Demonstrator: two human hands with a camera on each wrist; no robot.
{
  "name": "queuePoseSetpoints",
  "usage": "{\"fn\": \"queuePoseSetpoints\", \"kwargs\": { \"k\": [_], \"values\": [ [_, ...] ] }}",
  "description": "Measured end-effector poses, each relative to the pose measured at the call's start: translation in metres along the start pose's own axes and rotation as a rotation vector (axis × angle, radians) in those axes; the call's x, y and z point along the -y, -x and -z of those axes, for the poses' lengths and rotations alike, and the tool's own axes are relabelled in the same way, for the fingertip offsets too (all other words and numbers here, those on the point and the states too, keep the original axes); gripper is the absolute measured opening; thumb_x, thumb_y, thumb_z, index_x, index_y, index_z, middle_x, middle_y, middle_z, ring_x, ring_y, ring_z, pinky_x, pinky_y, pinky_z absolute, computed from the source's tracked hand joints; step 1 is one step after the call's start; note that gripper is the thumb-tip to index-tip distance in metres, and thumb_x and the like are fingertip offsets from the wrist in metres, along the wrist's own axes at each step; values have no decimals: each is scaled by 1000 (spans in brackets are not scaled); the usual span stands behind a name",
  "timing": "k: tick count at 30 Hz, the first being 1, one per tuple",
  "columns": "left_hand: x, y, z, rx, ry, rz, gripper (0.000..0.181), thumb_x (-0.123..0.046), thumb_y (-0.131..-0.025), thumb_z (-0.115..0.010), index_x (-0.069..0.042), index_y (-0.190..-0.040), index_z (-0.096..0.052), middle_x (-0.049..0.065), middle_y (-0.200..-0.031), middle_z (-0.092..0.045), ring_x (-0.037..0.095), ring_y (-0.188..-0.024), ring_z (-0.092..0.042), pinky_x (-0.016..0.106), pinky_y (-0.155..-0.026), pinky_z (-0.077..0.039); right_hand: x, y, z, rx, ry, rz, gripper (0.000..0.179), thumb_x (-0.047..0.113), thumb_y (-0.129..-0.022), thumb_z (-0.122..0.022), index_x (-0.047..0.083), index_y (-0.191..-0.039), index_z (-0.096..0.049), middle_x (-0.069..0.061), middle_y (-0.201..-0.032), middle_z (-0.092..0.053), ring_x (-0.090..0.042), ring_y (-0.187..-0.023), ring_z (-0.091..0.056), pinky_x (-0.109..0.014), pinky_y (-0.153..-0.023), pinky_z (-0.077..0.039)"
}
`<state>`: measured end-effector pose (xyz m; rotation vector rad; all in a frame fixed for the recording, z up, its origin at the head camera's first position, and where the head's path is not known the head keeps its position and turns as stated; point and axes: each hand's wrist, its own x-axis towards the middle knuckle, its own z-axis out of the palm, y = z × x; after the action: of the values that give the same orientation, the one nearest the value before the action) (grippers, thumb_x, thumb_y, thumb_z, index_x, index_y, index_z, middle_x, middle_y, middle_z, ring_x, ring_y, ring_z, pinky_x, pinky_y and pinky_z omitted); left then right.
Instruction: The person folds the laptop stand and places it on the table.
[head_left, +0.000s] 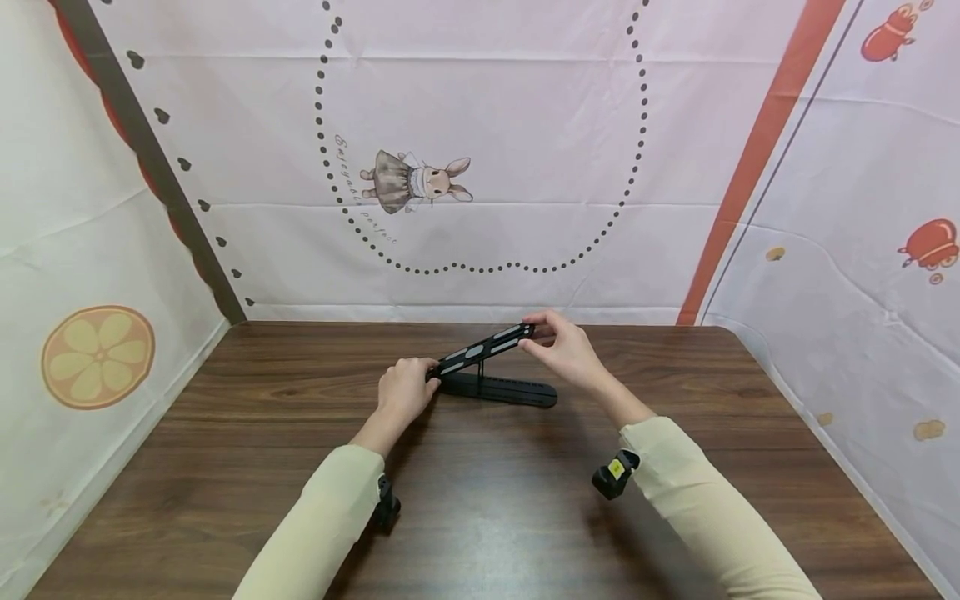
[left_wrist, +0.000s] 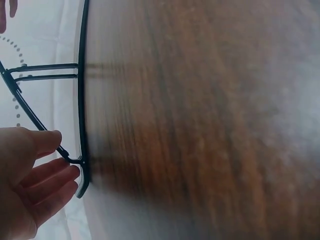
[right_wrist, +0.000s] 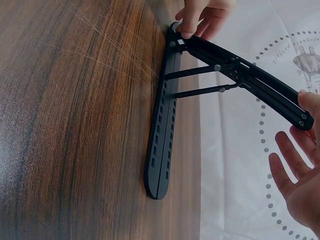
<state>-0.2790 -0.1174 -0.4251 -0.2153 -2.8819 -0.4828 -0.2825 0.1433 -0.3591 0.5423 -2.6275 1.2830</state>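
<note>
A black folding laptop stand (head_left: pixel 517 391) rests on the table near its back edge, its slotted base bar flat on the wood. Its upper arm (head_left: pixel 475 352), with grey pads, slants up to the right, propped by two thin struts (right_wrist: pixel 196 72) that meet the base's slots. At the low hinged end, my left hand (head_left: pixel 402 390) grips the upper arm between thumb and fingers. My right hand (head_left: pixel 566 350) pinches the raised tip, thumb on one face; in the right wrist view its other fingers (right_wrist: pixel 292 155) spread loosely below.
The brown wooden table (head_left: pixel 480 500) stretches in front of the stand. A white printed cloth (head_left: pixel 480 167) hangs behind the table, with more cloth along both sides. Black wrist cameras (head_left: pixel 615 473) sit at the cuffs of both pale sleeves.
</note>
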Motion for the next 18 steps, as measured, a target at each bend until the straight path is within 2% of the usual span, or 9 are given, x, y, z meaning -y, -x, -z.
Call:
{"fn": "queuePoseSetpoints", "kwargs": {
  "k": [9, 12, 18],
  "values": [
    [2, -7, -3, -6, 17, 28, 28, -24, -86, -65, -17, -113, -66, 11, -100, -69, 18, -49, -52, 27, -39, -35, 0, -1, -5, -29, -7, 29, 36, 18, -85, -66, 5, -117, -56, -14, -106, -65, -23, -93, -64, -35, -77, -53],
    [2, -8, -3, 1, 43, 51, 27, -24, -86, -65, -18, -113, -67, 10, -99, -69, 17, -49, -51, 27, -39, -34, 1, -1, -5, -22, -4, 39, 37, 18, -86, -65, 5, -119, -55, -14, -113, -61, -24, -96, -63, -36, -78, -53],
    [2, -10, -2, -3, 75, 65, 26, -24, -85, -66, -19, -110, -68, 8, -100, -70, 19, -59, -59, 27, -41, -37, -4, 4, -2, 13, 23, 46, 45, 19, -89, -61, 12, -130, -46, -10, -127, -53, -25, -103, -60, -39, -80, -52]
  ]
}}
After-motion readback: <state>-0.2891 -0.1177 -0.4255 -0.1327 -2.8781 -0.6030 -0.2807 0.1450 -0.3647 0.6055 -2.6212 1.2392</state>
